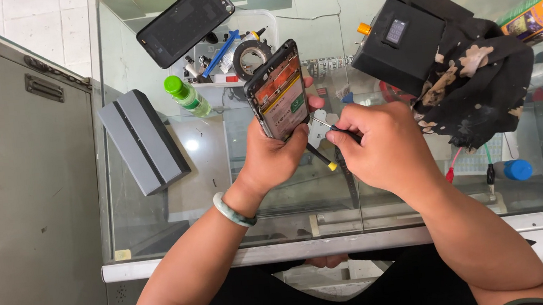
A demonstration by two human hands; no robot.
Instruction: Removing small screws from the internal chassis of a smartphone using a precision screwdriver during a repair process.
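Two phones: one closed phone [185, 21] lies beyond your left hand [273, 159], which grips one opened phone [276, 91]. Behind it, one clear tray [256, 18] holds small tools. Your right hand [378, 144] pinches one screwdriver [336, 127].

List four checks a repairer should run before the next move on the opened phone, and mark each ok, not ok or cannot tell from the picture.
1. Opened phone held firm in the left hand: ok, fingers wrap its lower end.
2. Thin tool pinched in the right hand, tip at the phone's lower edge: ok.
3. Tip seated on a screw or part: cannot tell, too small.
4. Second screwdriver with a yellow end secure: cannot tell, it lies under the hands.
5. Other phone out of the way: ok, it rests apart at the far side of the glass counter.
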